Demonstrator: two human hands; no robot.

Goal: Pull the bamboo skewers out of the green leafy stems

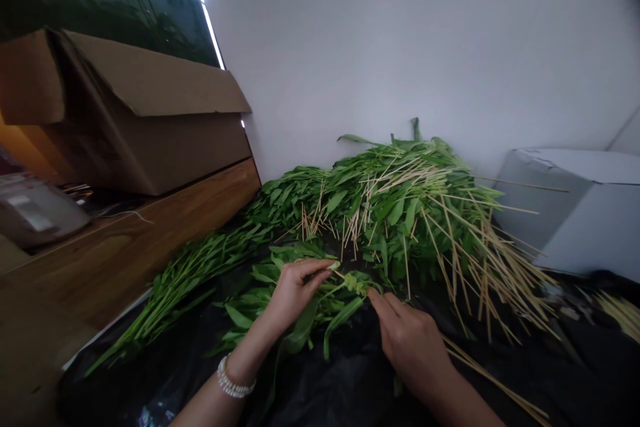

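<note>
My left hand [303,283], with a beaded bracelet [233,381] on its wrist, pinches a small pale green piece [334,267] between thumb and fingertips. A short length of thin stick shows beside that piece. On the stick sits a bunched light-green clump [355,283], in front of my right hand [413,333]. My right fingers are closed at the clump's right end and hide what lies between them. Below and between both hands, loose leafy stems [250,313] lie on black plastic sheeting [345,387].
A large heap of leafy greens [400,207] with many thin wooden sticks [465,267] spreads along the white wall. More stems [175,297] lie at left. An open cardboard box [185,147] stands on a wooden surface [200,213]; a white box [595,213] is at right.
</note>
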